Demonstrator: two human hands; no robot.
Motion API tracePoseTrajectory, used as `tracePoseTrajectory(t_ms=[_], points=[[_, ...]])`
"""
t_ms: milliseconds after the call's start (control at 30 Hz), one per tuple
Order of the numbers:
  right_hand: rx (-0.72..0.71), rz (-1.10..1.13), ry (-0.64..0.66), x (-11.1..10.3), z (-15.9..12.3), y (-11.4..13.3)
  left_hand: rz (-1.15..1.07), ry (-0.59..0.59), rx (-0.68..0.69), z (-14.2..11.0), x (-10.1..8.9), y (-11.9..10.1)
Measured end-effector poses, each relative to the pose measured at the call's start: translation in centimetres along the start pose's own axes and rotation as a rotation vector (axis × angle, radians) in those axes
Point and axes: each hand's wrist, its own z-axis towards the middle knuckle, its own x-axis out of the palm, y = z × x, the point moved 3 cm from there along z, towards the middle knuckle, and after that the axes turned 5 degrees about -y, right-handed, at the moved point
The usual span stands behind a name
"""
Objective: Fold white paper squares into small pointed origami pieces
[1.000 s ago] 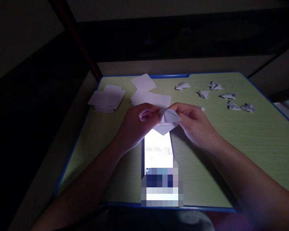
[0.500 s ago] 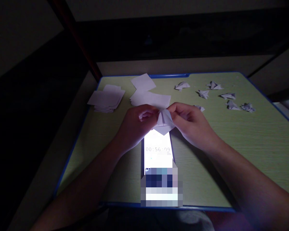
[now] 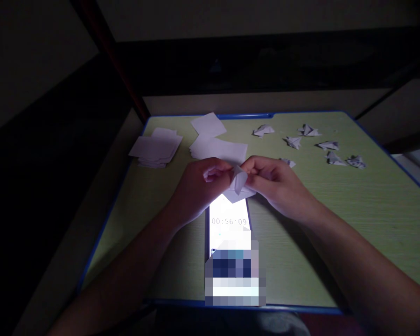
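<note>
Left hand (image 3: 203, 189) and right hand (image 3: 277, 189) pinch the folded paper (image 3: 238, 183) between their fingertips.

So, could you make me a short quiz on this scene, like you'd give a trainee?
1. What do the left hand and right hand hold between them?

2. True or false: the phone lies nearer the person than the folded shapes.

3. What colour is the edge of the table?
A) red
B) blue
C) white

Key:
1. A piece of paper, partly folded.
2. True.
3. B.
</note>
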Motion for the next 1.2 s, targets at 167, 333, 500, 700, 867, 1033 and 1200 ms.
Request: tracePoseTrajectory(t_ms=[167, 333, 500, 700, 867, 1033, 1200], points=[[0.033, 0.04, 0.033, -0.11, 0.02, -0.17, 0.018, 0.028, 0.041, -0.03, -0.04, -0.09], [0.051, 0.081, 0.106, -0.47, 0.09, -0.15, -0.007, 0.067, -0.003, -0.03, -0.16, -0.34], [0.084, 0.074, 0.108, -0.83, 0.17, -0.05, -0.017, 0.065, -0.063, -0.06, -0.36, -0.55], [0.083, 0.053, 0.099, -0.78, 0.19, -0.07, 0.004, 0.089, -0.057, -0.04, -0.4, -0.44], [0.077, 0.055, 0.078, -0.7, 0.29, -0.26, 0.019, 0.099, -0.079, -0.01, -0.38, -0.23], [0.064, 0.049, 0.064, -0.71, 0.29, -0.36, 0.03, 0.097, -0.079, 0.0, -0.38, 0.02], [0.06, 0.06, 0.055, -0.56, 0.24, -0.5, -0.002, 0.093, -0.078, -0.01, -0.2, -0.02]])
